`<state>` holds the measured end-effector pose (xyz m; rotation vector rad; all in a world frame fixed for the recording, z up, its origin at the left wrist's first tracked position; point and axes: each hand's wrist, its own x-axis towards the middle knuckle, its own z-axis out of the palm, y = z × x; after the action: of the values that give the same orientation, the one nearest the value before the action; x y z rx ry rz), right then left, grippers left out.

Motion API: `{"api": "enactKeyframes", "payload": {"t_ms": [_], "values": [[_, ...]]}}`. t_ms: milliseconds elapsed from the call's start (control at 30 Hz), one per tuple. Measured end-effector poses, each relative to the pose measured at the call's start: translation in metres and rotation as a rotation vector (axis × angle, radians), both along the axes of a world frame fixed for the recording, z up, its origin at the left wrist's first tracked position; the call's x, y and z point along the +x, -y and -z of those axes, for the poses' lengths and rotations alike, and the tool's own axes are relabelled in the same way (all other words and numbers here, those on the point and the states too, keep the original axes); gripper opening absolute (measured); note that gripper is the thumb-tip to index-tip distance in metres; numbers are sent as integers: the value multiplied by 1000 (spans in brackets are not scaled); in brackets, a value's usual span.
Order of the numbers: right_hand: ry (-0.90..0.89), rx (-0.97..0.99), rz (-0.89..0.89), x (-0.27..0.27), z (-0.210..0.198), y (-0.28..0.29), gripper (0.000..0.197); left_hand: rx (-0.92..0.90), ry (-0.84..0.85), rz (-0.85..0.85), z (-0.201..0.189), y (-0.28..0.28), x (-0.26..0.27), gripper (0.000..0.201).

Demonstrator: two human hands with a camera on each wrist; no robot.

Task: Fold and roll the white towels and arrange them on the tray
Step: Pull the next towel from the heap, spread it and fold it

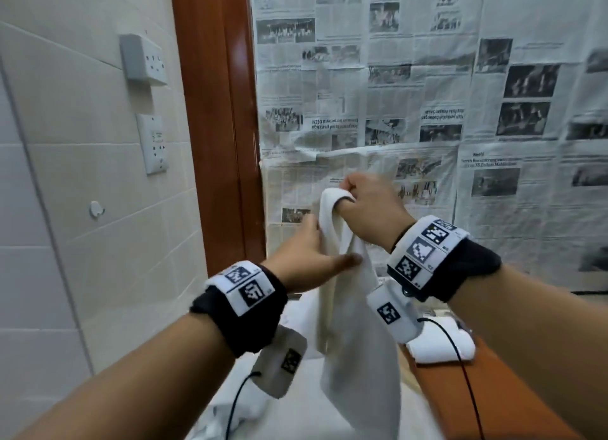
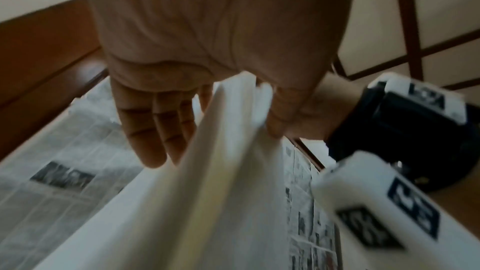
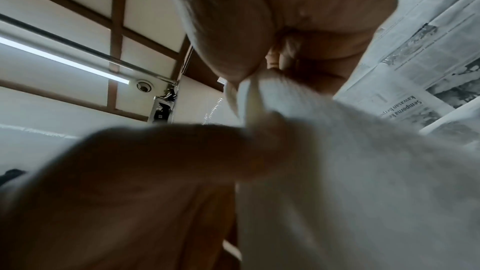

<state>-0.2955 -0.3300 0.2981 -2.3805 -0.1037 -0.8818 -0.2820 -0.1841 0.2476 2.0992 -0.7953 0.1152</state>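
One rolled towel (image 1: 442, 344) already lies at about 4 o'clock, seemingly on the tray, which I cannot make out; more crumpled cloth (image 1: 237, 410) waits at 7 o'clock. Mid-frame, the right hand (image 1: 368, 206) fists the hanging towel (image 1: 355, 324) by its top while the left hand (image 1: 309, 255), fingers straight, touches it; its long axis hangs vertical, 12 to 6, still unfolded.

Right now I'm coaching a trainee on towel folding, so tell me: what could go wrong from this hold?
1. The right hand alone grips the towel by its bunched top; the left hand only touches it with straight fingers, so it may slip or fold crooked.
2. Its hanging end could brush the rolled towel below and loosen it.
3. The wrist cable dangles close enough to snag the cloth.
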Motion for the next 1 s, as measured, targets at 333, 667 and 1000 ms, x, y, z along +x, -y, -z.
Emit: {"api": "enactKeyframes", "payload": {"t_ms": [333, 667, 1000], "values": [[46, -118, -38, -41, 24, -22, 9, -308, -268, 117, 41, -40, 2, 48], [17, -154, 41, -39, 57, -3, 13, 264, 39, -179, 75, -54, 23, 10], [-258, -459, -156, -34, 142, 19, 122, -333, -244, -11, 51, -16, 29, 25]]}}
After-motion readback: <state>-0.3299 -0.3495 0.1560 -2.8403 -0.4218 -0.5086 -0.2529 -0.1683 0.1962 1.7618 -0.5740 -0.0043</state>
